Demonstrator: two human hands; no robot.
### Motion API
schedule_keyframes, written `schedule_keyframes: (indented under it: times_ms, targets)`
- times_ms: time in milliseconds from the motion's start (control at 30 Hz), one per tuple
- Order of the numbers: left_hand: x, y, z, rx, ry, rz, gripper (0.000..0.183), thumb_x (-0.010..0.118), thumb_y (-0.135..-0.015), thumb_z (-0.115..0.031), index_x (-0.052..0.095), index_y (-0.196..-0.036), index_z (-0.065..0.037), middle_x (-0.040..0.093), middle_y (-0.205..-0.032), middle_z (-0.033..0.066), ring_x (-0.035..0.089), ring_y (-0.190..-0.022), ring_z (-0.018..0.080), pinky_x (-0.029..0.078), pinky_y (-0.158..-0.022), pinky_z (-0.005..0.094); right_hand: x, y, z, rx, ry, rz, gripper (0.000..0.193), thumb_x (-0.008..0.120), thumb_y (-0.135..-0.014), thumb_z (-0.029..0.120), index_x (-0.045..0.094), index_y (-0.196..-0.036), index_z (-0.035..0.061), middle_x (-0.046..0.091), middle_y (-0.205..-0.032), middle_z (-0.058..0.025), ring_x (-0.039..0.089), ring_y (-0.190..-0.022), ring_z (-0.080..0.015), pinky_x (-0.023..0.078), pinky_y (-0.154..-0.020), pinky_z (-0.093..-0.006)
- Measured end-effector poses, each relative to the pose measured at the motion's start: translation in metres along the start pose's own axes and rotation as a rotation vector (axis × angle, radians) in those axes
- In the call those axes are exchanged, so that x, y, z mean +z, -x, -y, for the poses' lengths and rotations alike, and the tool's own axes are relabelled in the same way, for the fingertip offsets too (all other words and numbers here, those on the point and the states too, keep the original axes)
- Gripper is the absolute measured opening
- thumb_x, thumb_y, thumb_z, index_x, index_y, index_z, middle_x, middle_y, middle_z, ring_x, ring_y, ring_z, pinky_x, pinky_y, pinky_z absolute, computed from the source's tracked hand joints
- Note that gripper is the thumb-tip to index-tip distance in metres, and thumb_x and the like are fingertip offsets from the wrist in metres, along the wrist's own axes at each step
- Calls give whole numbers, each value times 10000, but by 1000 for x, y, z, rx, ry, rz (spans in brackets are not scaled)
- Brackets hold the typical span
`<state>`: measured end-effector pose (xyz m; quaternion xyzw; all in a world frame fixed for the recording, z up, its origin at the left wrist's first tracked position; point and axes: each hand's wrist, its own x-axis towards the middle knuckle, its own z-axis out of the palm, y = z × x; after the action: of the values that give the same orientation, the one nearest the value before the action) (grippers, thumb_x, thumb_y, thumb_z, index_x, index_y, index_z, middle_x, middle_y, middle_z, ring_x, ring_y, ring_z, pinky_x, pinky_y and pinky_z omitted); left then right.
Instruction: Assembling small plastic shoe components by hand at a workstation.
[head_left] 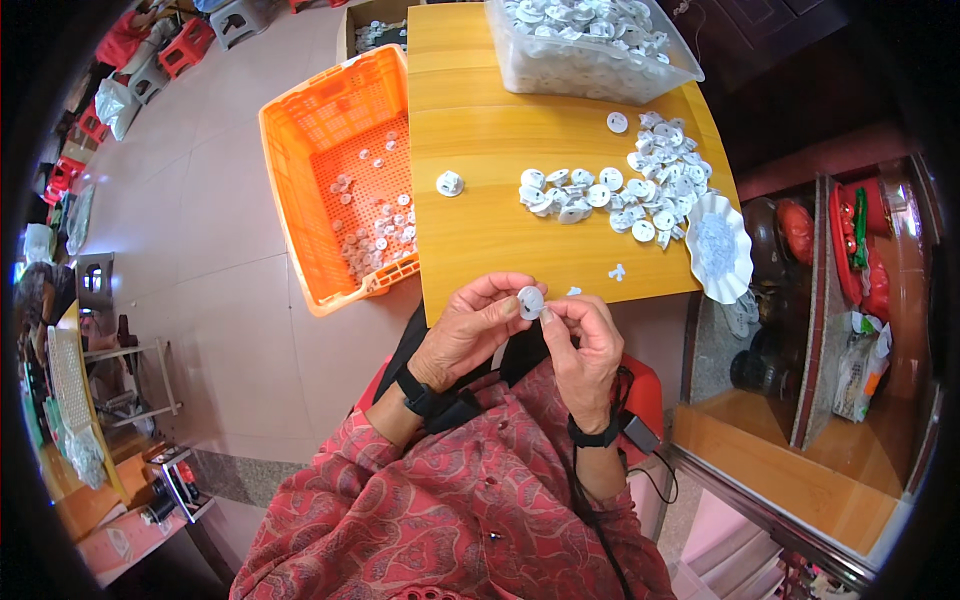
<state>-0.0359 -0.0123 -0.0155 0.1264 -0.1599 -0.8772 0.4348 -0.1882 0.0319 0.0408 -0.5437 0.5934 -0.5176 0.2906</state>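
Observation:
My left hand (478, 318) pinches a round white plastic piece (530, 302) with a small dark slot, just off the table's near edge. From the other side, my right hand (586, 345) has thumb and forefinger closed together at the piece's rim; whatever lies between those fingertips is too small to make out. Two small pale plastic bits, one a forked piece (617, 272), lie on the table close beyond my hands. Farther back spreads a pile of similar white round pieces (600, 195). One white piece (450, 184) sits apart at the left.
The yellow wooden table (470, 110) carries a clear plastic tub (600, 75) heaped with white parts. At its right corner stands a white scalloped dish (742, 265) of small translucent bits. An orange crate (290, 190) holding scattered white pieces adjoins the left edge. Shelves (815, 330) stand right.

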Motion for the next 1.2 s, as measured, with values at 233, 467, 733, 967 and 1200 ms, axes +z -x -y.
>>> schedule_keyframes:
  times_ms: [233, 467, 733, 967, 1200]
  targets:
    - [1, 0, 1, 6, -42, -6, 319, 657, -929, -99, 602, -1242, -63, 608, -1272, 123, 577, -1165, 212, 467, -1001, 386, -1, 4, 6, 1, 119, -35, 78, 691, -841, 15, 634, -891, -2, 593, -817, -72, 574, -630, -133, 470, -574, -263]
    - [5, 0, 3, 30, -99, 32, 368, 689, -895, -71, 596, -1249, -51, 606, -1276, 110, 575, -1178, 212, 456, -1036, 411, 4, 4, 6, -26, 156, -103, 86, 696, -853, 49, 619, -867, 11, 582, -788, -72, 547, -594, -149, 445, -540, -285]
    - [5, 1, 6, 53, -160, 24, 380, 708, -868, -28, 597, -1231, -26, 611, -1247, 98, 580, -1158, 192, 461, -1032, 369, 6, 8, 3, -23, 128, -123, 96, 696, -860, 66, 613, -866, 18, 578, -784, -71, 548, -597, -150, 445, -538, -286]
    - [6, 1, 9, 118, -202, 19, 370, 688, -849, 70, 598, -1202, 6, 602, -1210, 88, 588, -1117, 163, 479, -1003, 304, 7, 11, 7, -43, 171, -135, 101, 687, -868, 73, 601, -875, 20, 571, -791, -76, 551, -592, -155, 449, -527, -290]
    - [7, 1, 9, 165, -276, 18, 378, 708, -813, 98, 617, -1168, 7, 552, -1238, 81, 554, -1134, 148, 462, -1000, 286, 9, 13, 8, -53, 206, -142, 103, 679, -869, 69, 588, -869, 21, 566, -792, -78, 555, -590, -164, 454, -526, -297]
